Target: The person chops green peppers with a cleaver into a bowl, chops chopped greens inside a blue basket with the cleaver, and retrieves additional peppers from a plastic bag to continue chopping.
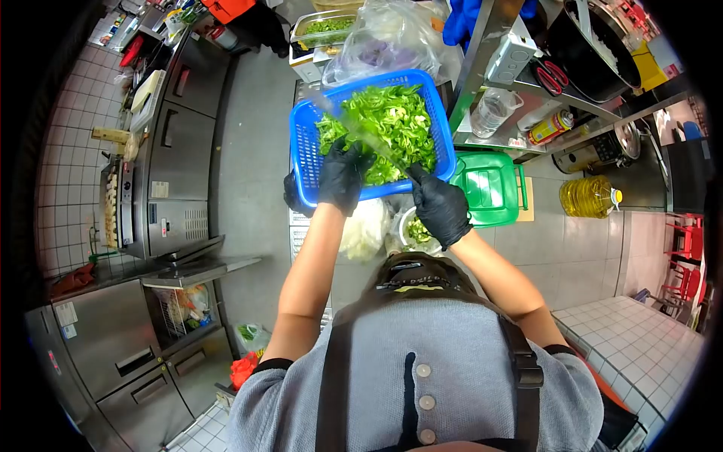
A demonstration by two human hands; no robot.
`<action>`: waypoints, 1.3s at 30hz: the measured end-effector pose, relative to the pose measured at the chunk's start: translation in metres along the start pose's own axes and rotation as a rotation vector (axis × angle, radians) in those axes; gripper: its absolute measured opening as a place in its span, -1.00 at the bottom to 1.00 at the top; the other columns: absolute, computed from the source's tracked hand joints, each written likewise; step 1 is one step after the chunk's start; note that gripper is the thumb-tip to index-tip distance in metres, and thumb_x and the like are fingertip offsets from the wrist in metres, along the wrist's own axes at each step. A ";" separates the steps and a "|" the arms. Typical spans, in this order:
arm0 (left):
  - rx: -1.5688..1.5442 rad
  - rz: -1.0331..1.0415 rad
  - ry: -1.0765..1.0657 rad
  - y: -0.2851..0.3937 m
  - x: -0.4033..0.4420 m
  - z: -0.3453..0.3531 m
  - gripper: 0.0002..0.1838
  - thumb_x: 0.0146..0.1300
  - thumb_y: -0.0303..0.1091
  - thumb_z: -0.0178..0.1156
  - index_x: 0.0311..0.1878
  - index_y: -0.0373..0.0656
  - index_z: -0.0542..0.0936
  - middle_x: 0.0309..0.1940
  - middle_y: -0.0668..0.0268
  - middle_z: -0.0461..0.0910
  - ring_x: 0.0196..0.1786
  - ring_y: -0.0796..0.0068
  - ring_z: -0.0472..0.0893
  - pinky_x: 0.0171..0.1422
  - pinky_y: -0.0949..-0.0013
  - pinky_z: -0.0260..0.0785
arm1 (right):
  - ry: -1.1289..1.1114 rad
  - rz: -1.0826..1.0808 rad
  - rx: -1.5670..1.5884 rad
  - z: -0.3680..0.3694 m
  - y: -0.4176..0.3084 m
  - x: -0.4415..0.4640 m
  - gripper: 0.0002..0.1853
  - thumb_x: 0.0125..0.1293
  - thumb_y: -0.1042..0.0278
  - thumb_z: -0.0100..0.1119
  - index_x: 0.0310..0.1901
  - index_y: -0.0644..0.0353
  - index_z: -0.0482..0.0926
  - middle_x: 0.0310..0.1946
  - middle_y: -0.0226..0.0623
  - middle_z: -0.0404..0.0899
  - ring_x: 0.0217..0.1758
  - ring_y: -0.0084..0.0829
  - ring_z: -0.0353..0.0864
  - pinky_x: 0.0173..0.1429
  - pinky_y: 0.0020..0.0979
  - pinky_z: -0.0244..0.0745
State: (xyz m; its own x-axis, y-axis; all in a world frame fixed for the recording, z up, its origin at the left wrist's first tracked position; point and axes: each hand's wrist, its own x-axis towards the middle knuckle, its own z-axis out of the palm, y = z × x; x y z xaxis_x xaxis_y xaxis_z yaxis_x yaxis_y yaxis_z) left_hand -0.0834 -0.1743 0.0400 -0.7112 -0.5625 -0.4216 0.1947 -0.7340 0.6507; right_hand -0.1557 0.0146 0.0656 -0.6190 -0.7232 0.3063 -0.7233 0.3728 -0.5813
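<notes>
A blue plastic basket (299,162) in front of me is filled with cut leafy greens (388,120). My left hand (343,177), in a black glove, is over the basket's near side, its fingers curled in at the greens; what they hold is hidden. My right hand (440,207), also gloved in black, is closed around the handle end of a knife (358,128). Its blade, smeared by motion, points up and left across the greens. Below the right hand stands a round white container (416,230) with green pieces inside. Beside it lies a pale plastic bag (365,233).
A green lidded bin (486,188) stands right of the basket, with an oil jug (587,197) farther right. Metal shelving (482,68) rises at upper right. Plastic bags (388,41) and a tray of chopped greens (327,29) lie beyond the basket. Steel cabinets (177,143) line the left.
</notes>
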 end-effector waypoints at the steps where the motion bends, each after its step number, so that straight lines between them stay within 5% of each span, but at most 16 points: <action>1: 0.045 0.028 0.007 -0.002 0.002 -0.002 -0.51 0.28 -0.55 0.11 0.24 -0.18 0.22 -0.05 0.19 0.49 -0.06 0.41 0.54 -0.01 0.43 0.47 | -0.022 0.013 -0.006 0.006 -0.001 0.000 -0.69 0.16 0.41 0.15 -0.02 0.07 0.55 -0.43 -0.14 0.61 -0.42 -0.16 0.63 -0.39 -0.22 0.51; 9: -0.103 -0.081 -0.122 0.014 -0.010 -0.011 -0.71 0.25 -0.55 0.11 0.04 -0.15 0.44 -0.11 0.27 0.57 -0.19 0.39 0.61 -0.14 0.43 0.55 | -0.220 0.158 -0.082 0.039 0.049 -0.011 -0.75 0.19 0.40 0.07 -0.08 0.12 0.54 -0.46 -0.02 0.59 -0.42 -0.02 0.59 -0.37 -0.10 0.48; 13: -0.047 0.031 -0.144 0.013 0.002 -0.020 -0.57 0.25 -0.55 0.10 0.20 -0.17 0.34 -0.01 0.19 0.54 -0.04 0.31 0.59 -0.01 0.29 0.53 | -0.176 0.234 0.019 0.028 0.045 -0.008 -0.76 0.19 0.39 0.10 -0.09 0.16 0.55 -0.46 0.06 0.56 -0.41 0.04 0.57 -0.35 -0.09 0.46; 16: 0.284 0.165 -0.067 0.008 -0.002 -0.013 -0.55 0.26 -0.55 0.11 0.22 -0.18 0.32 -0.01 0.17 0.53 -0.08 0.30 0.61 -0.10 0.33 0.54 | 0.087 0.062 0.197 0.021 0.017 -0.006 -0.75 0.20 0.41 0.13 -0.07 0.17 0.57 -0.45 0.04 0.57 -0.38 0.02 0.59 -0.32 -0.13 0.48; 21: 0.570 0.289 0.023 0.008 -0.001 0.001 -0.56 0.25 -0.58 0.09 0.21 -0.20 0.33 -0.24 0.29 0.48 -0.36 0.57 0.48 -0.31 0.48 0.40 | -0.040 0.103 0.131 0.021 -0.003 0.000 -0.76 0.21 0.39 0.14 -0.08 0.18 0.58 -0.46 0.01 0.58 -0.40 -0.03 0.60 -0.33 -0.15 0.49; 27: 0.499 0.457 -0.046 -0.007 -0.003 -0.006 -0.52 0.23 -0.61 0.11 0.22 -0.16 0.32 -0.19 0.33 0.47 -0.31 0.59 0.45 -0.29 0.51 0.39 | -0.067 0.146 0.078 0.035 0.009 -0.007 -0.79 0.22 0.38 0.10 -0.11 0.15 0.58 -0.53 0.00 0.55 -0.44 -0.01 0.58 -0.35 -0.10 0.46; 34: 0.564 0.805 -0.220 0.016 0.002 0.008 -0.50 0.28 -0.55 0.04 0.29 -0.13 0.24 0.01 0.30 0.42 -0.07 0.59 0.48 -0.06 0.54 0.38 | -0.217 0.227 0.016 0.036 0.041 -0.010 -0.82 0.20 0.34 0.10 -0.19 0.17 0.57 -0.54 0.04 0.54 -0.45 0.05 0.56 -0.36 -0.06 0.45; 36: 0.694 0.722 -0.184 0.022 0.007 0.010 -0.46 0.28 -0.49 0.09 0.32 -0.13 0.22 -0.08 0.33 0.48 -0.14 0.60 0.49 -0.10 0.54 0.36 | -0.172 0.267 -0.031 0.035 0.045 -0.008 -0.85 0.17 0.31 0.11 -0.30 0.19 0.55 -0.57 -0.02 0.56 -0.47 -0.02 0.59 -0.37 -0.13 0.48; 39: 0.655 0.458 -0.097 0.014 0.005 0.009 -0.44 0.25 -0.47 0.15 0.31 -0.13 0.24 -0.17 0.31 0.53 -0.21 0.59 0.52 -0.16 0.51 0.37 | -0.049 0.215 0.131 0.022 0.034 -0.003 -0.81 0.19 0.34 0.10 -0.20 0.20 0.58 -0.51 -0.01 0.57 -0.44 -0.01 0.59 -0.33 -0.14 0.49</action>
State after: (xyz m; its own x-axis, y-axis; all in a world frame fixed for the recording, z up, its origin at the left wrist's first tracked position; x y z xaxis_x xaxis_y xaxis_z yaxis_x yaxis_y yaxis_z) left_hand -0.0899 -0.1841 0.0529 -0.7181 -0.6958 0.0138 0.0669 -0.0492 0.9965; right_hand -0.1715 0.0167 0.0280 -0.7364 -0.6639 0.1299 -0.5286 0.4449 -0.7230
